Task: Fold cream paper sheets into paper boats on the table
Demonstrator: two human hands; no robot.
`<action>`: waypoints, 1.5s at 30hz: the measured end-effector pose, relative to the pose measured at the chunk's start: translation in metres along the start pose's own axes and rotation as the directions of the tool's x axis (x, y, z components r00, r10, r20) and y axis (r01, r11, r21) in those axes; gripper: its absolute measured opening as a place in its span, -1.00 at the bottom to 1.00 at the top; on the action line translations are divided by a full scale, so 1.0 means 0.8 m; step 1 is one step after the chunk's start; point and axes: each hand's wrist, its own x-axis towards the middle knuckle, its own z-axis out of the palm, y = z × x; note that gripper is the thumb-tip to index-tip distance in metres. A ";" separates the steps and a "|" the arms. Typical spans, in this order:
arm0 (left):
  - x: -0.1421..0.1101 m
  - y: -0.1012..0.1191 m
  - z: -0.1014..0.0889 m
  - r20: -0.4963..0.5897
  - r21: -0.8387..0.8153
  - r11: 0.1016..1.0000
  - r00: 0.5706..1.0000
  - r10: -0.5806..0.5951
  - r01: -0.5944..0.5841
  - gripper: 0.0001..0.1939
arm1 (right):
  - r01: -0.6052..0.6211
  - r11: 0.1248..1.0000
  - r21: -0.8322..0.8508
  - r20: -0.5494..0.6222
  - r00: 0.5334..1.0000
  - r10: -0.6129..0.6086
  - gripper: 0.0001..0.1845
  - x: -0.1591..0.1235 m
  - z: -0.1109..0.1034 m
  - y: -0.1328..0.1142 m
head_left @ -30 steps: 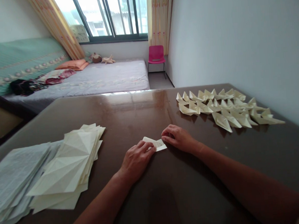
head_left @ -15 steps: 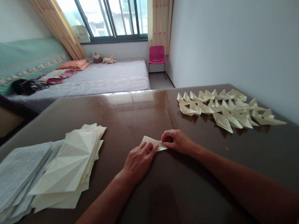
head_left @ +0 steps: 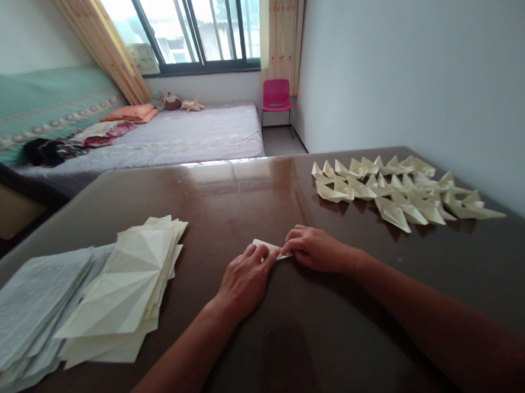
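A small folded piece of cream paper (head_left: 265, 248) lies on the brown table between my hands, mostly covered by my fingers. My left hand (head_left: 248, 275) presses on its left part, fingers curled and closed on it. From the other side my right hand (head_left: 311, 248) pinches the right end, its fingertips almost touching my left ones. To the left sits a stack of creased cream paper sheets (head_left: 133, 269). Several folded paper boats (head_left: 392, 212) stand in rows at the right back of the table.
Beside the creased sheets is a pile of printed paper (head_left: 37, 299) at the left table edge. Past the far edge of the glossy table (head_left: 218, 205) are a bed (head_left: 214, 131) and a pink chair (head_left: 276, 96). A white wall (head_left: 405, 63) runs along the right.
My right hand has come down onto the right end of the paper and closed on it, nearer my left fingers. Less of the paper shows now. The stacks and boats stay put.
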 end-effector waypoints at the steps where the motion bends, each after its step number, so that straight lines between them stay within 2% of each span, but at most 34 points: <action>1: 0.001 0.000 -0.001 -0.001 -0.003 1.000 1.000 -0.003 0.003 -0.57 | 0.020 1.000 0.003 0.030 0.999 -0.020 -0.70 -0.002 -0.004 0.000; 3: 0.002 0.001 -0.002 -0.003 -0.004 1.000 1.000 -0.016 0.016 -0.62 | 0.032 0.999 0.026 0.070 0.997 -0.034 -0.66 -0.003 -0.009 0.000; 5: 0.003 0.001 -0.002 -0.005 0.002 0.999 0.999 -0.036 0.036 -0.68 | -0.014 0.999 0.050 0.060 0.998 0.011 -0.75 -0.002 -0.006 0.001; 7: 0.004 0.001 -0.001 -0.024 0.011 0.998 0.998 -0.065 0.065 -0.67 | -0.094 0.994 0.048 0.021 0.995 0.093 -0.82 0.002 0.002 0.001; 11: 0.001 0.000 0.003 -0.107 0.049 0.991 0.987 -0.121 0.127 -0.55 | -0.243 0.970 -0.022 -0.076 0.968 0.241 -0.82 0.008 0.021 -0.004; 14: -0.001 -0.002 0.008 -0.132 0.097 0.990 0.987 -0.087 0.100 -0.58 | -0.289 0.955 -0.073 -0.127 0.952 0.278 -0.86 0.010 0.027 -0.010; 17: -0.001 -0.007 0.016 -0.167 0.110 0.993 0.986 -0.028 0.047 -0.64 | -0.294 0.952 -0.087 -0.160 0.947 0.278 -0.83 0.009 0.029 -0.011; 20: 0.002 -0.014 0.023 -0.184 0.089 0.994 0.982 -0.052 0.069 -0.56 | -0.301 0.948 -0.104 -0.139 0.948 0.286 -0.85 0.009 0.028 -0.011; 25: 0.004 -0.023 0.019 -0.144 0.031 0.996 0.987 -0.074 0.079 -0.54 | -0.298 0.947 -0.119 -0.110 0.952 0.286 -0.79 0.006 0.027 -0.014; 31: 0.004 -0.027 0.016 -0.156 -0.087 0.990 0.980 -0.123 0.110 -0.48 | -0.310 0.949 -0.054 -0.104 0.947 0.304 -0.73 0.004 0.027 -0.015; 39: -0.002 -0.022 0.016 -0.216 -0.124 0.992 0.975 -0.048 0.021 -0.49 | -0.252 0.961 0.111 -0.152 0.952 0.267 -0.80 0.005 0.030 -0.006; 45: -0.002 -0.024 0.020 -0.237 -0.098 0.995 0.971 0.011 -0.035 -0.52 | -0.199 0.963 0.182 -0.122 0.967 0.223 -0.87 0.006 0.030 -0.004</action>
